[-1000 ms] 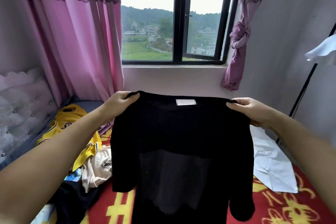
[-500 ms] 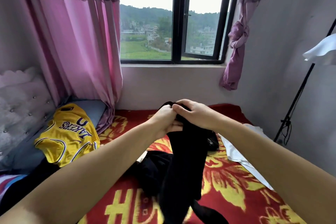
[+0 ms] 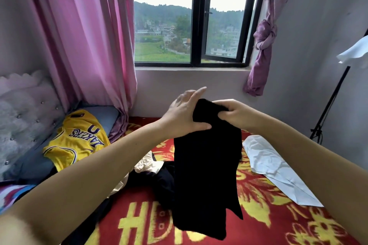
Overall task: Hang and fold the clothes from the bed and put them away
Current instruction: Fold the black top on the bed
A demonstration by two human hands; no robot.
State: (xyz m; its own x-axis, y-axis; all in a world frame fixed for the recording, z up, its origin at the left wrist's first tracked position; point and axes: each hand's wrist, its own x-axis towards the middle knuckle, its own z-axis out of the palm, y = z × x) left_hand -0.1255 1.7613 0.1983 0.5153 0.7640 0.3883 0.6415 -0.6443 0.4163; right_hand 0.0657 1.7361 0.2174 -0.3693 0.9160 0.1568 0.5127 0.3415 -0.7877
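Two hands, one folded shirt

Two bare hands hold a black fabric shirt above the red and yellow patterned bed. Folded in half, the shirt hangs as a narrow strip, long axis vertical, hem pointing down. The right hand pinches its top edge; the left hand presses a thumb on it, fingers straight. Half a second ago both hands were bunched together at the top.

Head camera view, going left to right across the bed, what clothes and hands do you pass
Yellow jersey → cream garment → left hand → black shirt held up over the red blanket → right hand → white garment.
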